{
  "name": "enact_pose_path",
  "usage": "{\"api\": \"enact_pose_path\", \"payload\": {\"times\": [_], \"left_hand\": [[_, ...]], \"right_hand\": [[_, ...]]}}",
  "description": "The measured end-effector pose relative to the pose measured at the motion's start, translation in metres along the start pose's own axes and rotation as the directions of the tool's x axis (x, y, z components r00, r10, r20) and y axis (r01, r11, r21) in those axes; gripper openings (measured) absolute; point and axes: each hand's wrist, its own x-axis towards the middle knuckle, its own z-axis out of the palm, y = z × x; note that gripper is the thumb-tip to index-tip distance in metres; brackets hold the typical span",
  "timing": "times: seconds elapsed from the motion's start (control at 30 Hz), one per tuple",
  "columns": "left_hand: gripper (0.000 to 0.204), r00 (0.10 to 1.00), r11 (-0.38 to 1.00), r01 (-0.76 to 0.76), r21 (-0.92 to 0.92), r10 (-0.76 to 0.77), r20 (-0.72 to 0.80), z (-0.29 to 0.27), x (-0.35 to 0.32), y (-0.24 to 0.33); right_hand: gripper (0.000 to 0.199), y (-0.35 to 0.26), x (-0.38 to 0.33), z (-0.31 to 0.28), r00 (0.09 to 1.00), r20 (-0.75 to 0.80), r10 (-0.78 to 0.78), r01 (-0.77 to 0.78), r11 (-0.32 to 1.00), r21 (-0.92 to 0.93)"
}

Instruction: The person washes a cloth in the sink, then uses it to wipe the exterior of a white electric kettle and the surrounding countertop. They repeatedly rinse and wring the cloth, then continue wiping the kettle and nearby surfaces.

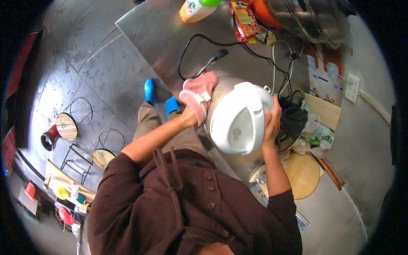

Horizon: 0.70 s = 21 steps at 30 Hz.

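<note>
A rice cooker [238,123] with a white lid and a metallic body stands tilted in view on the steel table [165,55]. My left hand [193,114] is closed on a pink cloth [203,85] and presses it against the cooker's left side; the cloth hides most of the fingers. Against the lid's right edge, my right hand [272,121] grips the cooker with bent fingers. Just beyond the cloth lies a black power cord [199,38], its plug [221,53] loose on the table.
Along the far side are a green-capped bottle [197,10], a red and yellow packet [245,21] and a large steel pot [314,21]. To the right sit a black bundle [293,123], a round wooden board [301,176] and a wall socket [352,87]. Stools [66,126] stand at left.
</note>
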Motion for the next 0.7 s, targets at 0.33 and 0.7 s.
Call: {"api": "enact_pose_path", "payload": {"times": [0.33,0.7], "left_hand": [[0.037,0.849,0.704,0.419,-0.574,-0.078,0.523,-0.078,0.171,0.108],[0.041,0.841,0.766,-0.517,0.381,0.536,0.064,-0.087,0.144,0.187]], "right_hand": [[0.046,0.009,-0.002,0.006,0.998,-0.049,0.049,-0.049,0.999,0.003],[0.044,0.007,-0.004,0.007,0.99,-0.133,0.045,-0.055,0.996,-0.075]]}}
